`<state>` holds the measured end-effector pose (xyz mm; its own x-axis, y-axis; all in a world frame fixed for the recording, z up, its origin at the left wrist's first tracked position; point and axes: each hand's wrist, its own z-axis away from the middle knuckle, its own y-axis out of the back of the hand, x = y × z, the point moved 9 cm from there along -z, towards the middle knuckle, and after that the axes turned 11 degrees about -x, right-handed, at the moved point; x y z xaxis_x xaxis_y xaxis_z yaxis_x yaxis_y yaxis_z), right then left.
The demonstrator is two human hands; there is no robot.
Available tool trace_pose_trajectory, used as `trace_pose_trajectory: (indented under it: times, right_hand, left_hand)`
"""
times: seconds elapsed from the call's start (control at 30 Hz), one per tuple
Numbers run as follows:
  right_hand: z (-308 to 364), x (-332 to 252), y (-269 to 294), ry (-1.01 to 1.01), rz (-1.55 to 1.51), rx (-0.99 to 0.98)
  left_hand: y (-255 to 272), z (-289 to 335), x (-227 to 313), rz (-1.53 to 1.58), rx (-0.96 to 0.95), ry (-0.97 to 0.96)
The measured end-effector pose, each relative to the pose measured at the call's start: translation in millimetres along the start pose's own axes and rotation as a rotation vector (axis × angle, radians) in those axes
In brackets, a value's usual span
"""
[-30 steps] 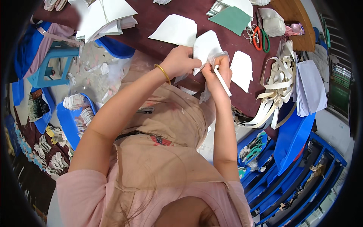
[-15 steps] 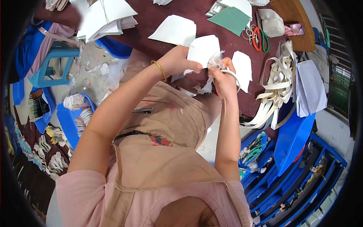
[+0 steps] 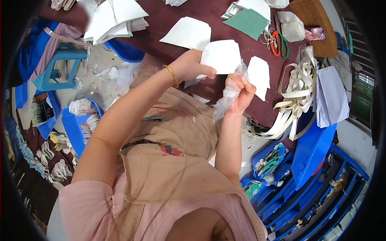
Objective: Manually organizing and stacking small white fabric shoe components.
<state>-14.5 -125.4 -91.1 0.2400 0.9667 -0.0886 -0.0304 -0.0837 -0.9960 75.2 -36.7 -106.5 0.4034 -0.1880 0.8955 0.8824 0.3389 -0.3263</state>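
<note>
A white, trapezoid-like flat piece is pinched along its lower left side by my left hand, thumb on top. My right hand is closed on crumpled clear plastic film. The film hangs below the fist, and its upper end reaches the right edge of the white piece; whether it sticks there I cannot tell. Another white piece lies flat on the dark red table beyond my left hand. One more white piece lies just right of my right hand.
Stacked white sheets lie at the far left, a green piece at the far right. Near it are scissors with red and green handles. Cream straps hang over the right edge. A blue bin and stool stand left.
My right hand has turned and drawn slightly down, pulling the plastic film out longer. The white piece shows more fully now. A pale curved band by my right wrist is no longer visible.
</note>
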Motion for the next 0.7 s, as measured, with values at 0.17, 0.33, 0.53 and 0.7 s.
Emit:
trace_pose_trajectory:
  times: [0.17, 0.33, 0.53, 0.7]
  right_hand:
    - [9.2, -5.7, -27.4, 0.097, -0.149, -0.224]
    - [36.7, -1.8, -40.1, -0.070, 0.447, -0.083]
    - [22.4, 11.3, -26.4, 0.089, 1.354, 0.227]
    - [-3.8, 25.6, -38.0, 0.081, 1.906, 0.237]
  left_hand:
    - [0.7, -1.8, 1.6, -0.021, 0.005, -0.025]
    - [1.7, 7.5, 4.3, 0.156, 0.084, 0.045]
    - [-0.9, 7.9, 10.9, 0.158, 0.078, 0.046]
    - [3.0, 2.5, -0.1, 0.053, 0.021, 0.132]
